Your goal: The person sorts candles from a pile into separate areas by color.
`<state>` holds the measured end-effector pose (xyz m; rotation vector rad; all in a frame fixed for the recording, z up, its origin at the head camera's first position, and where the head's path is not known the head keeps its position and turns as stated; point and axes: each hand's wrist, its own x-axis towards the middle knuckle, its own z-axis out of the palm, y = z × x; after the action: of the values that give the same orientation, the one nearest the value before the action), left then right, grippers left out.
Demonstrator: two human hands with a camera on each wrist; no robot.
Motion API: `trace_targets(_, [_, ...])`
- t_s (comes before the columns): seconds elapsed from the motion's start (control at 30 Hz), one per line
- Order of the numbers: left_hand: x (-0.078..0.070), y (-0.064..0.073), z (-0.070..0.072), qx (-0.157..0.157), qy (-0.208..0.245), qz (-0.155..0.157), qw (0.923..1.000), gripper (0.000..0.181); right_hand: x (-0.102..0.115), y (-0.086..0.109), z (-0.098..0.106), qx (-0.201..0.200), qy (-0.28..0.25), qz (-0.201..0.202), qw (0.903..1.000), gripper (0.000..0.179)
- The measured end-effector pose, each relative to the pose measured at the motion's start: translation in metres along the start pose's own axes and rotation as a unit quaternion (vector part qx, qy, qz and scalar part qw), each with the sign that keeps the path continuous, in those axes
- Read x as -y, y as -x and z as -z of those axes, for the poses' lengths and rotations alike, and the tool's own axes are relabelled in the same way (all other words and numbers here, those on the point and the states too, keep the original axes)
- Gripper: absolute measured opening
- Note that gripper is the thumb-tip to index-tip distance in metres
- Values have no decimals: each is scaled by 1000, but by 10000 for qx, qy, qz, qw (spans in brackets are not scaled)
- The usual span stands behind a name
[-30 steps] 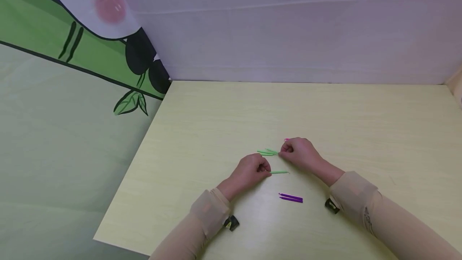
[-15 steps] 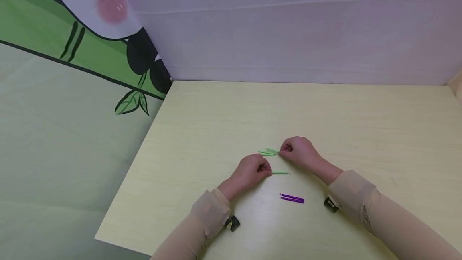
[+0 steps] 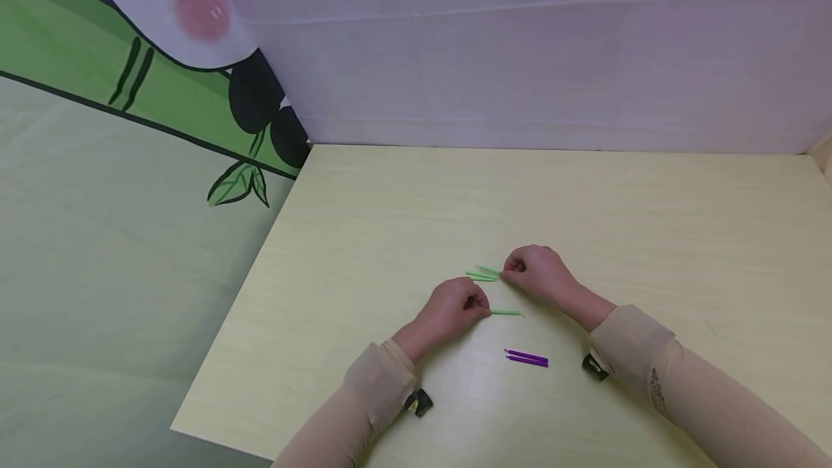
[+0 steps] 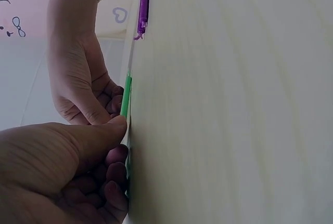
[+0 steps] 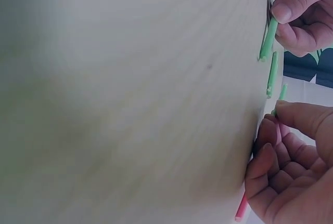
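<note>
My left hand [image 3: 448, 309] pinches one end of a thin green candle [image 3: 505, 313] between thumb and finger, its wick pointing right. The same green candle [image 4: 126, 95] shows in the left wrist view, low at the tabletop. Farther back, my right hand [image 3: 539, 273] pinches the right end of another green candle [image 3: 489, 269]. More green candles [image 3: 481, 278] lie close beside that one, their ends near together. In the right wrist view a pink candle [image 5: 241, 207] lies under my right hand's curled fingers, mostly hidden.
Two purple candles [image 3: 528, 357] lie side by side nearer me on the pale wooden table [image 3: 364, 215]. A light cloth wall [image 3: 520, 71] stands along the back edge. A printed cloth [image 3: 130, 258] hangs past the left edge.
My right hand has shifted very slightly to the left, and the pink candle's tip behind it has gone out of the head view. My left hand stays nearly still.
</note>
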<state>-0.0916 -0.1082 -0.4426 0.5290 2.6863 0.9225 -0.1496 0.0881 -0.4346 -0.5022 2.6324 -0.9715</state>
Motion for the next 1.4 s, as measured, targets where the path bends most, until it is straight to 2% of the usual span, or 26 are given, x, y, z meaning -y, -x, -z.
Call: trace_targets(1.4, [0,-4,-3,-105,-43,-37,9999,9,1,-11,-3,36,157,177,9997,12])
